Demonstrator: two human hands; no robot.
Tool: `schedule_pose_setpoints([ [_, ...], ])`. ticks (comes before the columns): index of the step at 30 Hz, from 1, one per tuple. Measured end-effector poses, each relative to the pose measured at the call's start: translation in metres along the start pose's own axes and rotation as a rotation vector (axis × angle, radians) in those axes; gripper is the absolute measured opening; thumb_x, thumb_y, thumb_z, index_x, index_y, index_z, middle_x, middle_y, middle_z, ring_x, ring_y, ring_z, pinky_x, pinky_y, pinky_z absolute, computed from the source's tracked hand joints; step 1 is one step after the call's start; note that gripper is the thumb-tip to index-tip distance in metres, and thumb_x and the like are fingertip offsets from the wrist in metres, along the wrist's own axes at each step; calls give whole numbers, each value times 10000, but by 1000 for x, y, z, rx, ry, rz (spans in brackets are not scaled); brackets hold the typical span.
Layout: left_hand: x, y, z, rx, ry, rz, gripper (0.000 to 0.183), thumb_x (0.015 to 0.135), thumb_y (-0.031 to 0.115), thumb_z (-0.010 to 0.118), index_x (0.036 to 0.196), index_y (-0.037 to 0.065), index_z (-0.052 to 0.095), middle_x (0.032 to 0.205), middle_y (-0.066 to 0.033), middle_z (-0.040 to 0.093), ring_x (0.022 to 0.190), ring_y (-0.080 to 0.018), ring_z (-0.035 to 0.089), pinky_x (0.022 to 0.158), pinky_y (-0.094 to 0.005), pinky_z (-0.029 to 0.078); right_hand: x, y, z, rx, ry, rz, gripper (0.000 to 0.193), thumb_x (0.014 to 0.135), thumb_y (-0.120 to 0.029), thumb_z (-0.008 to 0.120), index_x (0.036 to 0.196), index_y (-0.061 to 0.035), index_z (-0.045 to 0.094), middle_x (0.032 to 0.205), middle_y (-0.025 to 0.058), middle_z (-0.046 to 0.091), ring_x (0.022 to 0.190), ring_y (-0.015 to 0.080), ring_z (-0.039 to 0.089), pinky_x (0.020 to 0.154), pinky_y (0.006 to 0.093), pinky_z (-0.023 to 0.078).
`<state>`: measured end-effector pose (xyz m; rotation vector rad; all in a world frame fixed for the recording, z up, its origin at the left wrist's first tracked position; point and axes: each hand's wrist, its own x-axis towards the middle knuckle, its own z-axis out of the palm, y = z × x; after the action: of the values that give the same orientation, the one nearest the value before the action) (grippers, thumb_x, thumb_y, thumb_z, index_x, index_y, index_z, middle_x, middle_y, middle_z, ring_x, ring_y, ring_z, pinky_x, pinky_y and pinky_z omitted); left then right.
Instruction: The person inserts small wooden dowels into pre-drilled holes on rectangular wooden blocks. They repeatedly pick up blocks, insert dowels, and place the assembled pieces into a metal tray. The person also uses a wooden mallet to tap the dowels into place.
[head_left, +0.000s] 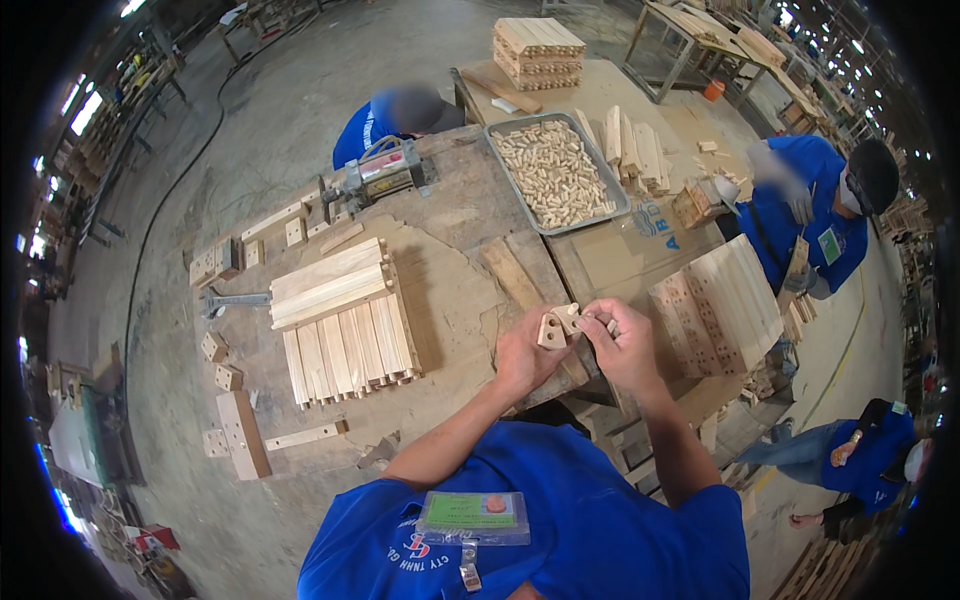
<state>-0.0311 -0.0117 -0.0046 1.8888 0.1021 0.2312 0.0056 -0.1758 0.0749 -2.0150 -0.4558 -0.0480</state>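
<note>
My left hand (524, 352) is closed around two pale wooden pieces (551, 332) with round holes drilled in their end faces. From the end of one, a short wooden dowel (573, 311) stands out. Close against it, my right hand (624, 345) is closed with thumb and fingertips pinched, and another small dowel (612, 327) shows between its fingers. Beyond both hands, a grey tray (548, 231) is heaped with loose dowels (555, 170). To my left lies a stack of wooden slats (345, 320), dowels poking from the near ends of its lower layer.
An adjustable wrench (235, 301) and drilled wood blocks (228, 377) lie left of the stack. Behind sits a metal clamp-like machine (385, 172). Drilled boards (715, 310) are piled at right, near a co-worker (810, 205); another co-worker (370, 125) bends at the far side.
</note>
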Motion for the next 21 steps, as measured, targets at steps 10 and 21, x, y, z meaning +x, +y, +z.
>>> schedule_pose_setpoints([
  [10,-2,6,-1,28,45,58,529,772,176,931,1237,105,689,1050,-102,778,954,-271,765,842,-376,602,2,-3,8,-162,29,-222,146,976,-116,751,1032,-8,670,890,163,721,739,301,707,655,390,550],
  [21,-3,3,1,7,24,-51,430,842,275,865,1226,154,713,1061,-123,772,988,-340,753,827,-423,592,2,1,18,-239,43,-288,139,943,-90,762,982,-28,644,866,171,694,734,377,687,628,443,529],
])
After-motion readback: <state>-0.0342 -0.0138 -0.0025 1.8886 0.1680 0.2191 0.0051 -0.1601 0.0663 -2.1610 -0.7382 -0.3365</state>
